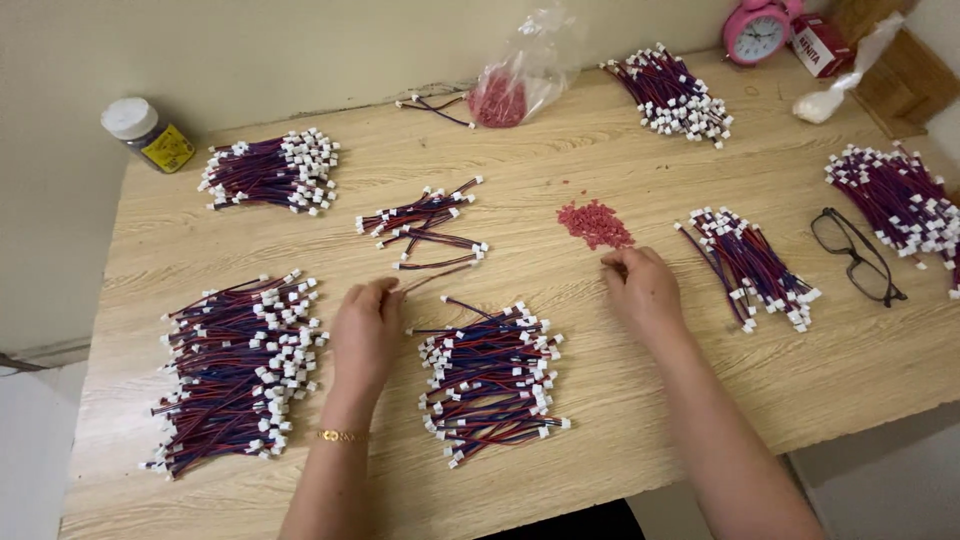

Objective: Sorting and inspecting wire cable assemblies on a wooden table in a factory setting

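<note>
Pinching one red-and-blue wire lead (pixel 437 273) in my left hand (pixel 365 335) at mid-frame, I keep it off the table for fitting. My right hand (pixel 643 290), fingertips closed, picks at the small red pile (pixel 596 223) just above it.

One head-worn camera looks steeply down, near, over the whole wooden table (pixel 600 400) toward the wall

Two bare hands and forearms, sleeveless, thin gold bracelet (pixel 338 436) at the left wrist.
</note>
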